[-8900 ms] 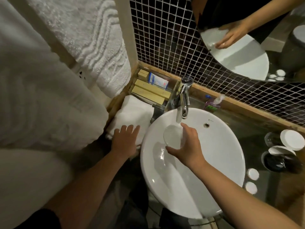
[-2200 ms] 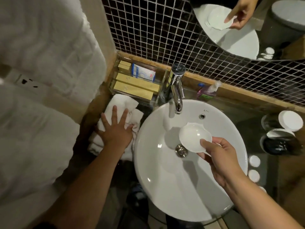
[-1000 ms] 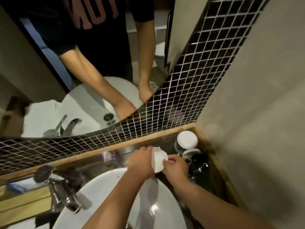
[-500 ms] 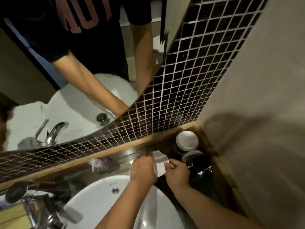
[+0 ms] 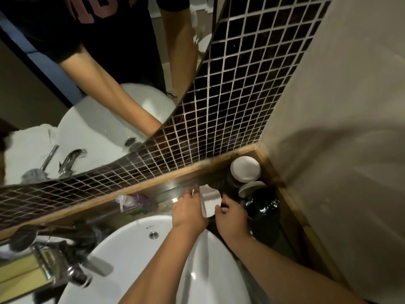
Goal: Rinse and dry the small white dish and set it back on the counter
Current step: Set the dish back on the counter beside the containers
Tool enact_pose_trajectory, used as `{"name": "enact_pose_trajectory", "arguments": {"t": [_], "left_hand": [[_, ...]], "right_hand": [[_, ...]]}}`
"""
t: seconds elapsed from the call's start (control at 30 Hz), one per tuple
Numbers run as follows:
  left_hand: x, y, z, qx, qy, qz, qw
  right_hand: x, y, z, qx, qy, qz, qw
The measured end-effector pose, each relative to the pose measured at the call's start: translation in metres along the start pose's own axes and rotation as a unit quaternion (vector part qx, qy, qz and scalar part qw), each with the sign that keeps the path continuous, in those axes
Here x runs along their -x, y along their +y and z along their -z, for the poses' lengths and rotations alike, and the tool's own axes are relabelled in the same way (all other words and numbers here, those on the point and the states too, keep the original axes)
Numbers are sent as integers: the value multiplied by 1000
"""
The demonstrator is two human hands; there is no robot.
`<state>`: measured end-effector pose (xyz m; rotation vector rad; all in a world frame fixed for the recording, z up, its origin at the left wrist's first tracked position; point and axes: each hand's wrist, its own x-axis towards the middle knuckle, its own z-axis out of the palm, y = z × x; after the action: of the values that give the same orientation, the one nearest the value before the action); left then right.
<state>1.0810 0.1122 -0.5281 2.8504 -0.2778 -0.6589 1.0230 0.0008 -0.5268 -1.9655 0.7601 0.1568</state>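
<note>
Two hands are gripping a small white dish on edge above the far right side of a bathroom sink.

Both hands are meeting at the dish: the left hand is cupping its left side with fingers closed round it, and the right hand is pinching its lower right rim. The dish is standing almost upright between them, off the surface, probably so that water can run off or so the palms can wipe both faces; no cloth is visible. It is hovering just past the white basin, over the dark wet surface, near a round white lid and a dark jar tucked into the corner. That spot suggests the dish is being readied for setting down beside them.
</note>
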Motion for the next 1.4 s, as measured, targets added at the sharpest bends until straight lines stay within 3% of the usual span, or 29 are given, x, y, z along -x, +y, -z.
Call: {"name": "enact_pose_trajectory", "arguments": {"t": [0.17, 0.3, 0.43, 0.6, 0.7, 0.83, 1.1, 1.3, 1.4], "left_hand": [[59, 7, -16, 69, 73, -31, 994], [114, 22, -37, 112, 102, -98, 984], [130, 39, -49, 55, 79, -164, 982], [115, 72, -55, -39, 16, -219, 975], [99, 93, -63, -76, -32, -209, 974], [79, 103, -68, -112, -36, -199, 973], [76, 98, -73, -3, -5, -184, 983], [67, 89, -72, -32, -3, -155, 987], [56, 83, -54, -9, -15, -188, 982]], "right_hand": [[48, 18, 26, -25, 9, 51, 998], [92, 64, 53, 178, 33, 134, 974], [121, 108, 72, 287, 43, 76, 954], [131, 140, 82, 334, 42, 60, 940], [127, 149, 85, 346, 23, 81, 935], [116, 151, 88, 369, 41, 123, 921], [89, 148, 89, 335, 51, 205, 918], [81, 134, 95, 320, 34, 173, 931], [77, 124, 101, 267, 40, 180, 946]]}}
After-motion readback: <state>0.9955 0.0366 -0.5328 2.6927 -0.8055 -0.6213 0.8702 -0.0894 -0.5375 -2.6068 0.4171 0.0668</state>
